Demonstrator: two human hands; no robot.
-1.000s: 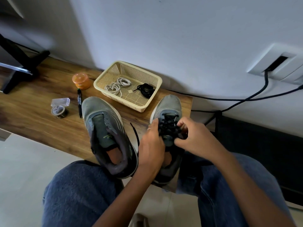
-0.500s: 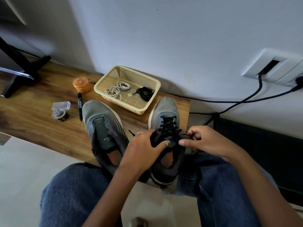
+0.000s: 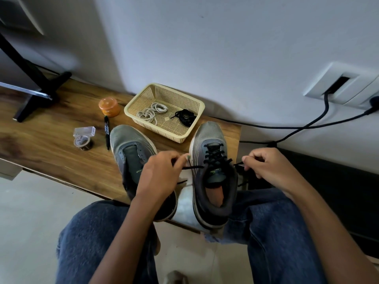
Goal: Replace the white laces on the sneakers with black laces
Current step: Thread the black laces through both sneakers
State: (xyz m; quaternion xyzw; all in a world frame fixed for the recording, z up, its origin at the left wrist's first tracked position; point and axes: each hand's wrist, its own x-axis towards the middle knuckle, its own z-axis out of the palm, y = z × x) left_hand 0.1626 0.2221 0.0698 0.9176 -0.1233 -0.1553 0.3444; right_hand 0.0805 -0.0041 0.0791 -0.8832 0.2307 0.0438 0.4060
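Two grey sneakers stand on the wooden bench (image 3: 51,152). The right sneaker (image 3: 213,171) carries a black lace (image 3: 215,156) threaded through its eyelets. My left hand (image 3: 162,175) pinches the lace's left end, pulled out sideways. My right hand (image 3: 266,169) grips the right end, also pulled outward. The left sneaker (image 3: 129,146) has no lace, and my left hand covers part of it. In the cream basket (image 3: 194,124) lie coiled white laces (image 3: 151,112) and a bundled black lace (image 3: 184,116).
An orange jar (image 3: 108,106), a black marker (image 3: 106,132) and a tape roll (image 3: 83,141) with a clear box sit left of the shoes. A black stand (image 3: 37,89) is at far left. Cables (image 3: 307,124) run from a wall socket at right.
Both hands have moved apart from the middle of the right sneaker, drawing the black lace ends out to either side. The sneaker's tongue is now uncovered.
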